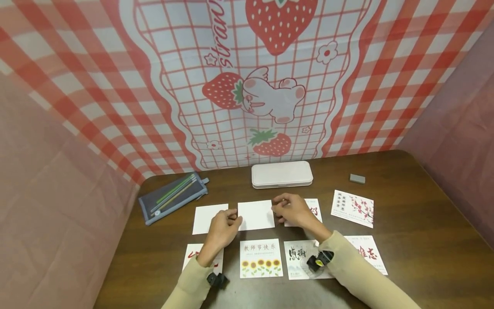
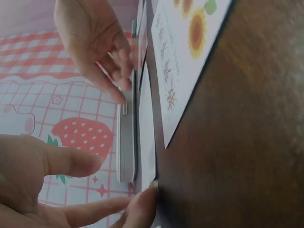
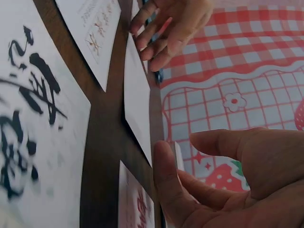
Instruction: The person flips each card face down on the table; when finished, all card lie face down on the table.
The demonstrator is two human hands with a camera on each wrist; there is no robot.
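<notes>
A blank white card point(image 1: 256, 215) lies on the brown table between the two hands. At its left edge are the fingertips of my left hand point(image 1: 224, 228), with thumb and fingers spread apart in the left wrist view. My right hand point(image 1: 295, 211) is at the card's right edge, its thumb well away from its fingers in the right wrist view. Under the right hand lies a card with red lettering point(image 1: 314, 207), partly covered. Another blank card point(image 1: 206, 219) sits left of the middle one, partly behind the left hand.
Nearer lie a sunflower card point(image 1: 261, 259), a card with black brush lettering point(image 1: 296, 257) and red-lettered cards, partly hidden by the arms. A blossom card point(image 1: 353, 208) and a grey eraser-like block point(image 1: 357, 178) are at right. Behind stand a white case point(image 1: 282, 174) and a mesh pencil pouch point(image 1: 173, 198).
</notes>
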